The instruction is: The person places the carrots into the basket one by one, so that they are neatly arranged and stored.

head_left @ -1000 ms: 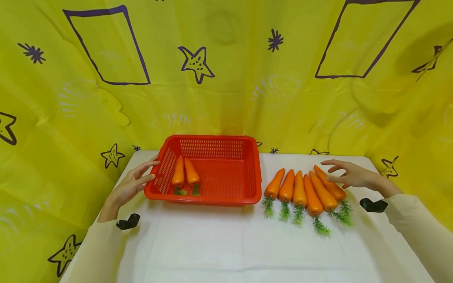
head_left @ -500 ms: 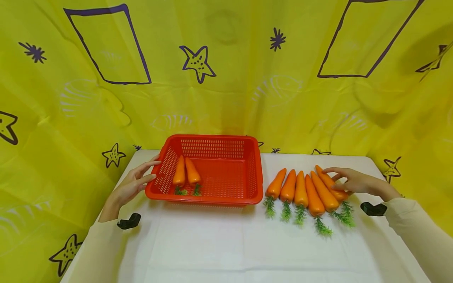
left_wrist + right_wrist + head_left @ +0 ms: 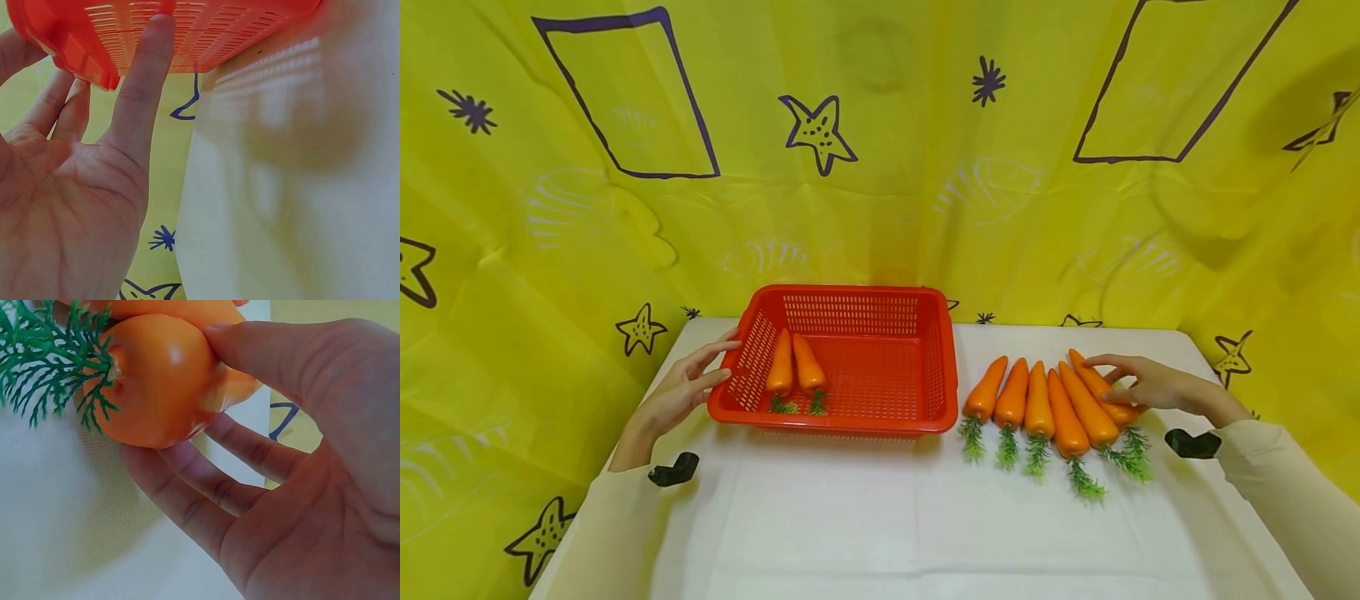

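A red plastic basket (image 3: 865, 423) with slotted walls stands on the table, two orange carrots with green tops lying inside at its left. At the basket's left end my left hand (image 3: 679, 392) touches the wall and rim with fairly straight fingers; in the left wrist view one fingertip (image 3: 161, 25) rests on the slotted wall. To the right of the basket lies a fanned row of several carrots (image 3: 1037, 400). My right hand (image 3: 1157, 387) grips the rightmost carrot (image 3: 156, 381), the thumb on one side and curled fingers around the other. Its leafy green top (image 3: 56, 359) sticks out free.
The table (image 3: 820, 525) is covered with a white cloth. Yellow sheeting (image 3: 880, 208) printed with starfish and other drawings hangs behind and at both sides, close to the table's edges.
My right hand has come down from just above the rightmost carrot and taken hold of it. The left hand stays at the basket's left end, and the basket has not moved.
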Demonstrator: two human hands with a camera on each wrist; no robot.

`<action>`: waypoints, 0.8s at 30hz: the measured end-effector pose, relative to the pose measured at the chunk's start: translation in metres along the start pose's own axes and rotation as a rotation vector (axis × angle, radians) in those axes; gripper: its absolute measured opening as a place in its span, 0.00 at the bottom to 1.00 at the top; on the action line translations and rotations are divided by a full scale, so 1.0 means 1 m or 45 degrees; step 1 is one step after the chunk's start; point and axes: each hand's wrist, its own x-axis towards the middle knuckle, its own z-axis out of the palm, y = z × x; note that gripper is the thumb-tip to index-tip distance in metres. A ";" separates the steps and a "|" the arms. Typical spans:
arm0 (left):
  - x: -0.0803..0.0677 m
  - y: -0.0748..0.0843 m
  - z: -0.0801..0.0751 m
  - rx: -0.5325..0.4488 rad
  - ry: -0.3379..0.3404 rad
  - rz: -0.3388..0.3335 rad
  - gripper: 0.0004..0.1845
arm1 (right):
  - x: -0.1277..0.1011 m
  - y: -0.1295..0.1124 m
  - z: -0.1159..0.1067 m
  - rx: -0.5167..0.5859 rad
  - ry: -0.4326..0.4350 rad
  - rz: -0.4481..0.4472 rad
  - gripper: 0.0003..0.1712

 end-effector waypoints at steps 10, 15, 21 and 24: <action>-0.001 0.002 -0.001 0.012 0.002 0.002 0.27 | 0.002 -0.001 -0.001 -0.042 0.028 -0.023 0.39; -0.001 0.003 0.001 0.016 -0.003 0.007 0.27 | 0.003 -0.005 -0.001 -0.084 0.025 -0.023 0.39; -0.002 0.004 0.003 0.020 -0.001 0.011 0.27 | 0.003 -0.013 -0.004 -0.142 -0.012 -0.046 0.37; -0.002 0.005 0.003 0.023 0.002 0.001 0.27 | 0.002 -0.018 -0.008 -0.153 -0.026 -0.058 0.36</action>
